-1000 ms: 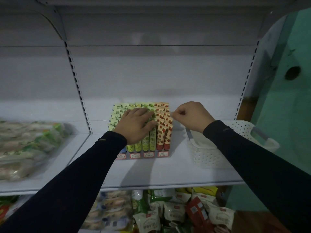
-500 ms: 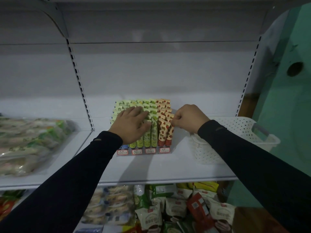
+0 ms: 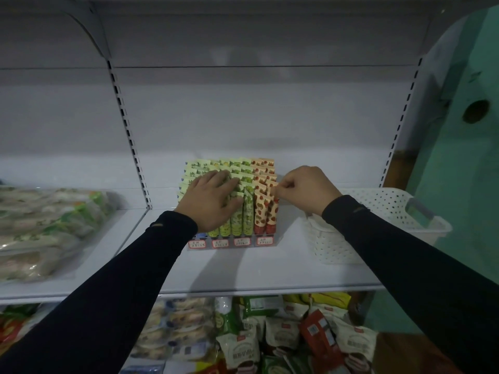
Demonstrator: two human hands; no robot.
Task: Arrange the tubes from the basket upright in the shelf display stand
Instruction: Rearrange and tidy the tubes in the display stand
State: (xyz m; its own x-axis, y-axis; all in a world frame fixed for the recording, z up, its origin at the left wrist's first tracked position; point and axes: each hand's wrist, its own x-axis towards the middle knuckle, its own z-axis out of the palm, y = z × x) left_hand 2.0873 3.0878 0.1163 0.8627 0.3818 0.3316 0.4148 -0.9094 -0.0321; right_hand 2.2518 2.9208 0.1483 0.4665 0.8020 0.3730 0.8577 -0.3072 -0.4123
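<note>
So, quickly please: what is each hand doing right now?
Left hand: open, fingers spread, resting flat on the green tubes.
Right hand: fingers curled, pinching the top of a red tube in the right column.

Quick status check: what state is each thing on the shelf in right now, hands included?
Left hand: flat, pressing the green tubes.
Right hand: pinching a red tube top.
Tubes: upright in the stand.
Basket: upright on the shelf, contents unseen.
</note>
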